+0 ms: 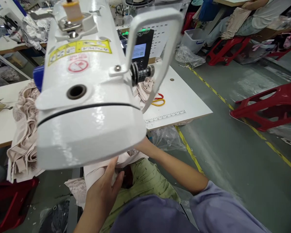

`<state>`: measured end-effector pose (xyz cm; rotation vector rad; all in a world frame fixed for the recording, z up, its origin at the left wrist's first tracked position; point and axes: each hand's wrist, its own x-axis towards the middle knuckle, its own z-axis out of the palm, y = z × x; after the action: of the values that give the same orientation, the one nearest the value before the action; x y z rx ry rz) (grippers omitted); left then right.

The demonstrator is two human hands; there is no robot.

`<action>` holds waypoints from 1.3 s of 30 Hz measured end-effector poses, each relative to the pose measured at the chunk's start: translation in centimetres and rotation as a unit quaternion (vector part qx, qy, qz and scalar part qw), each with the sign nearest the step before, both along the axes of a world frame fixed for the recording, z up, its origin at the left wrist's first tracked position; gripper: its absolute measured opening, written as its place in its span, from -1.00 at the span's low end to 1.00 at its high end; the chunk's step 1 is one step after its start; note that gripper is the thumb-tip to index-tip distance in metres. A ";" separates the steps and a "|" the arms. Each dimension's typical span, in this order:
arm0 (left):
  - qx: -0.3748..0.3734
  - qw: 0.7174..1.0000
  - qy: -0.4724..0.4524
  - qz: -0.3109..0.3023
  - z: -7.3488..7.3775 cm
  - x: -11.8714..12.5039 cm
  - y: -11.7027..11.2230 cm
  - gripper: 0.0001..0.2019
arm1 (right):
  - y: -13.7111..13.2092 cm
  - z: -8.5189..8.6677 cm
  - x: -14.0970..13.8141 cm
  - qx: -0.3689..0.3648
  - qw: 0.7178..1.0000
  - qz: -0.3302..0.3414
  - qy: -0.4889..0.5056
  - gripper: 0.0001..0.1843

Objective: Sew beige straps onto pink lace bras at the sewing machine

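Note:
A white sewing machine (89, 136) fills the middle of the view, and its head hides the needle area. Below its front edge, my left hand (105, 183) grips a pale pink fabric piece with lace (94, 171), index finger and thumb showing at the cloth. A lace part of that cloth (78, 190) hangs down at the left. My right hand (143, 145) reaches under the machine head from the right, beside the same cloth. Its fingers are hidden behind the head, so their grip does not show.
Scissors with red and yellow handles (159, 102) lie on the white table (184, 103) near a printed ruler (166, 116) and more pink cloth (145, 89). A large pile of pink lace pieces (26, 129) hangs over the left table. Red stools (266, 106) stand on the floor; a person sits at upper right.

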<state>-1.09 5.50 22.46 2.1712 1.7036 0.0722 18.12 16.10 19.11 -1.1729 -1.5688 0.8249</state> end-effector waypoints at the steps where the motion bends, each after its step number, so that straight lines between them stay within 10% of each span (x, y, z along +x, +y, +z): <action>1: 0.011 1.000 0.000 0.002 0.0 -0.1 0.0 -0.46 | -0.2 -0.1 0.0 0.003 1.000 -0.014 0.019 -0.93; 28: 0.044 0.998 -0.020 -0.042 0.6 1.1 0.5 -0.48 | -4.1 -1.4 2.1 -0.055 0.993 -0.007 0.101 -0.86; 39: 0.042 0.992 -0.068 0.102 0.9 1.9 -1.3 -0.15 | -6.5 -1.4 1.2 -0.052 0.995 -0.007 0.081 -0.66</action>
<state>0.77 4.21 23.41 1.9920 1.8662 0.3445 19.29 9.57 17.69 -1.1597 -1.3985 0.9779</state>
